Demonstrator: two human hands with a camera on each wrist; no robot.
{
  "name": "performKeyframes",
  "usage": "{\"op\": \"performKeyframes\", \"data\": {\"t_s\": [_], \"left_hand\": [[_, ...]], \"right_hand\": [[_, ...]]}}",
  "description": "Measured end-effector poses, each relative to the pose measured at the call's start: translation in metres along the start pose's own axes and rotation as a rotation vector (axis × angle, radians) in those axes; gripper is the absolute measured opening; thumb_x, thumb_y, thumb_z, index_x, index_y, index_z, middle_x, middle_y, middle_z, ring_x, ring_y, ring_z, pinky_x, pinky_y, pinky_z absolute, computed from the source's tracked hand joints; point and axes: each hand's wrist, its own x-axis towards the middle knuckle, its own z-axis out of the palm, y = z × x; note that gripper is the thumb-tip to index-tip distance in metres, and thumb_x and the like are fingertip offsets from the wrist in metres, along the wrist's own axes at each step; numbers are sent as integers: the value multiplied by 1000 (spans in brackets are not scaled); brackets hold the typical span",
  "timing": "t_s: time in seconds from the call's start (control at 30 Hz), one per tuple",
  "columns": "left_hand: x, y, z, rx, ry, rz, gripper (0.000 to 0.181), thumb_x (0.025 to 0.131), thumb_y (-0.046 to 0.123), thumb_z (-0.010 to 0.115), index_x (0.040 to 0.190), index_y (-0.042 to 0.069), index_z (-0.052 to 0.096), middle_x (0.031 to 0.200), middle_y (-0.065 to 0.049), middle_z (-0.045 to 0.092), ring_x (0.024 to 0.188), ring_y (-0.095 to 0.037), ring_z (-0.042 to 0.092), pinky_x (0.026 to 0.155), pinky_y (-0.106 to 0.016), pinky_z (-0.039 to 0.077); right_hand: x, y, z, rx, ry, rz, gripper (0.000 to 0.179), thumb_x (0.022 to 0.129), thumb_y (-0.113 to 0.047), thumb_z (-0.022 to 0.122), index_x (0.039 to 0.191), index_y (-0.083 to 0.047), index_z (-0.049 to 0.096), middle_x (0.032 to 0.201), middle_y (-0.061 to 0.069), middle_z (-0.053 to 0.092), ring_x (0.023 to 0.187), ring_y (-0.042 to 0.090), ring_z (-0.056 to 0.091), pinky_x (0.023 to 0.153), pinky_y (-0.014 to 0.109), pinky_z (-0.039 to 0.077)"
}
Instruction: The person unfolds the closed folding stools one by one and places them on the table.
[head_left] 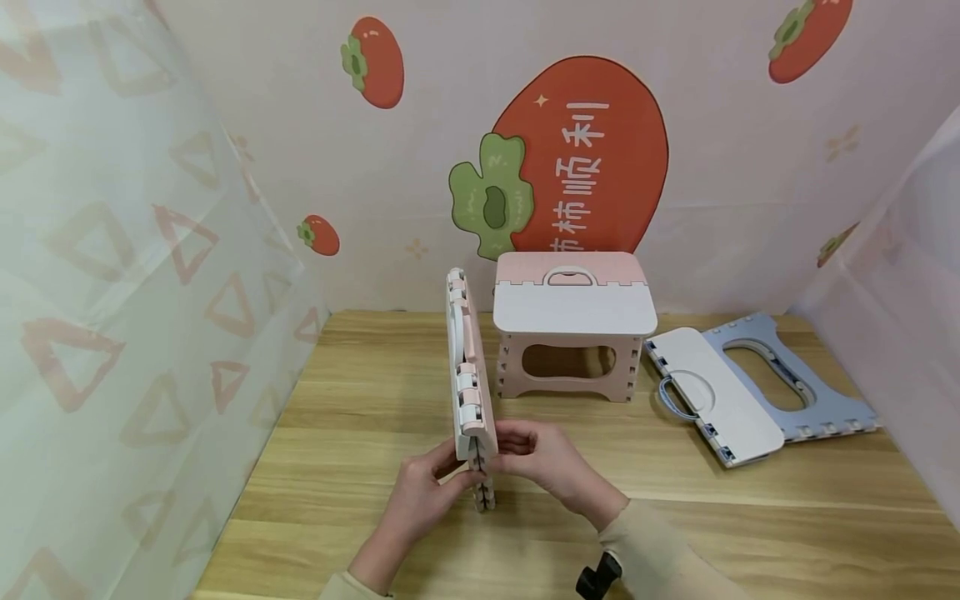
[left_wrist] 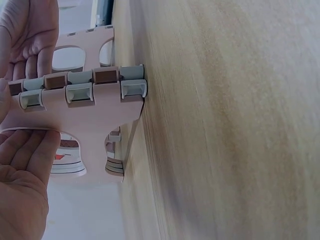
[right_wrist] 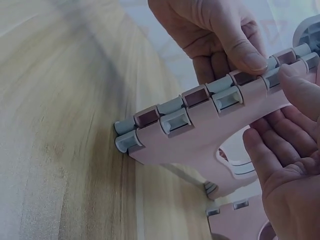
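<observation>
A pink-and-white folding stool point(head_left: 467, 375) stands on edge, nearly folded flat, its hinged side facing me. My left hand point(head_left: 423, 487) grips it from the left, thumb on the near edge. From the right, my right hand point(head_left: 551, 467) holds the opposite side. In the left wrist view, the left hand's fingers point(left_wrist: 37, 152) reach the opening in the pink leg panel point(left_wrist: 95, 115). The right wrist view shows the left thumb point(right_wrist: 245, 57) against the row of hinges point(right_wrist: 195, 97), with the right thumb point(right_wrist: 295, 82) close by.
Behind and to the right, an unfolded pink-and-white stool point(head_left: 576, 308) stands upright by the back wall. A blue-and-white folding stool point(head_left: 723, 400) lies on its side at the right. Everything rests on a wooden table point(head_left: 360, 400) between patterned cloth walls.
</observation>
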Motion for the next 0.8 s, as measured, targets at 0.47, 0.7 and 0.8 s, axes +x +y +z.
{"op": "performKeyframes", "data": {"t_s": [0.47, 0.7, 0.8], "left_hand": [[1, 1, 0, 19, 12, 9, 48, 79, 11, 87, 124, 3, 72, 115, -14, 74, 102, -30, 74, 86, -29, 60], [1, -1, 0, 21, 5, -11, 48, 79, 9, 87, 124, 4, 72, 115, -14, 74, 102, -30, 75, 85, -28, 60], [0, -1, 0, 30, 9, -2, 48, 79, 9, 87, 124, 3, 72, 114, -14, 75, 101, -30, 75, 84, -28, 61]], "right_hand": [[1, -1, 2, -240, 17, -85, 53, 87, -24, 83, 134, -8, 65, 131, 12, 69, 123, 29, 65, 105, 47, 52], [-1, 0, 4, -278, 15, -111, 54, 88, -25, 83, 136, -9, 64, 135, 12, 67, 128, 33, 62, 107, 53, 49], [-1, 0, 4, -302, 14, -114, 53, 88, -27, 83, 136, -13, 65, 135, 8, 67, 128, 31, 62, 108, 52, 49]]}}
